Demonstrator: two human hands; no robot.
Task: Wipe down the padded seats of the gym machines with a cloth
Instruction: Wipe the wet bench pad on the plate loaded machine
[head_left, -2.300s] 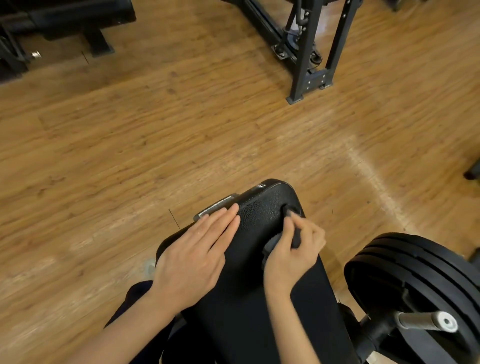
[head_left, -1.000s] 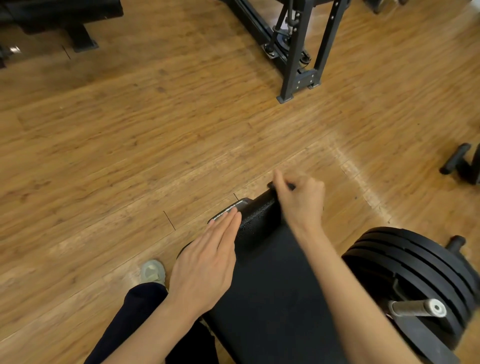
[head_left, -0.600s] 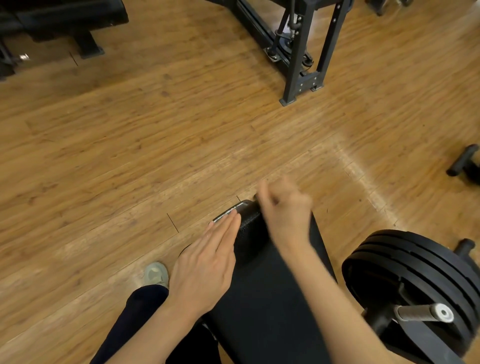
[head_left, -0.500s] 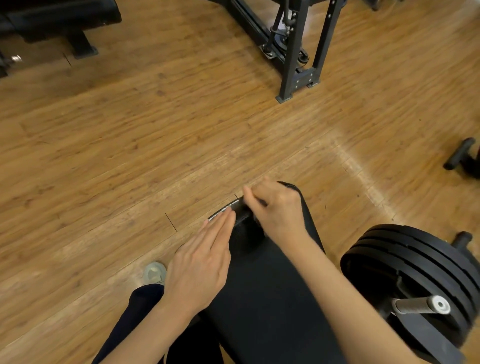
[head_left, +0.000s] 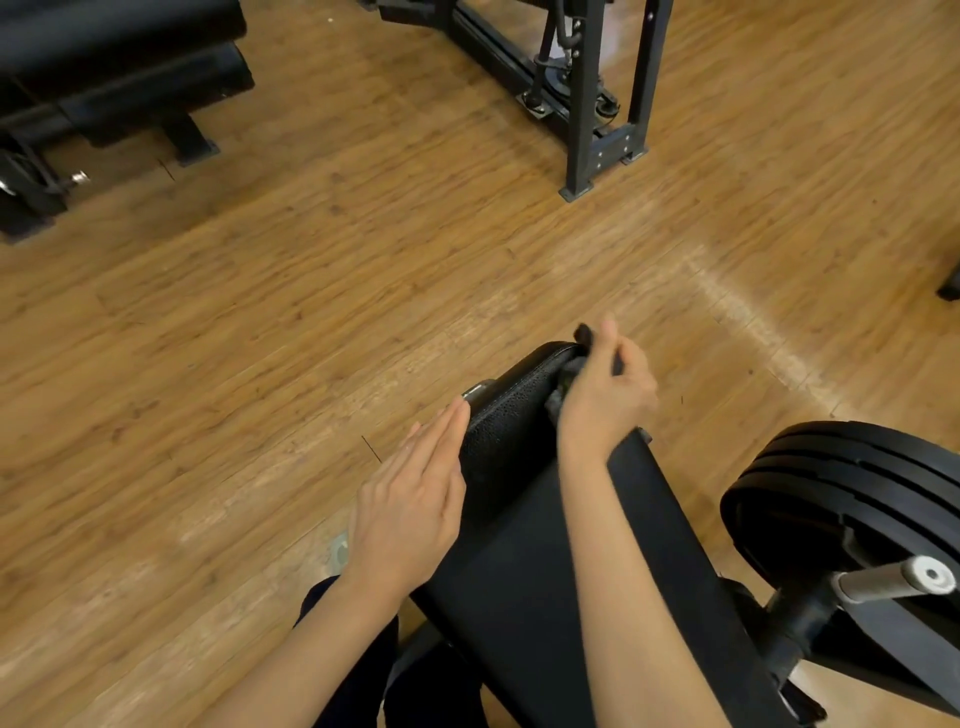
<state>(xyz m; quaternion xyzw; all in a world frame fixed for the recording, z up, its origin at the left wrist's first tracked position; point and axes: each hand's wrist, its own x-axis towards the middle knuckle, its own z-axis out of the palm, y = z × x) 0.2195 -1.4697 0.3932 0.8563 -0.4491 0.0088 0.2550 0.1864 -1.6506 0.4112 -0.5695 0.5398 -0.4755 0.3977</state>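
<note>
Black padded seat (head_left: 519, 519): your R hand (head_left: 602, 400) pinches a dark cloth (head_left: 569, 371) at its far end; L hand (head_left: 410, 514) lies flat, fingers straight, along its left edge.

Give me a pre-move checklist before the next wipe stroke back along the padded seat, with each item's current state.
1. Cloth in the right hand: ok, bunched in the grip at the far end of the seat.
2. Left hand steadying the seat: ok, flat along its left edge.
3. Stroke path along the seat: ok, only the right forearm lies over it.
4. Weight plates out of the way: ok, beside the seat on the right.
5. Seat already clean: cannot tell.
</note>
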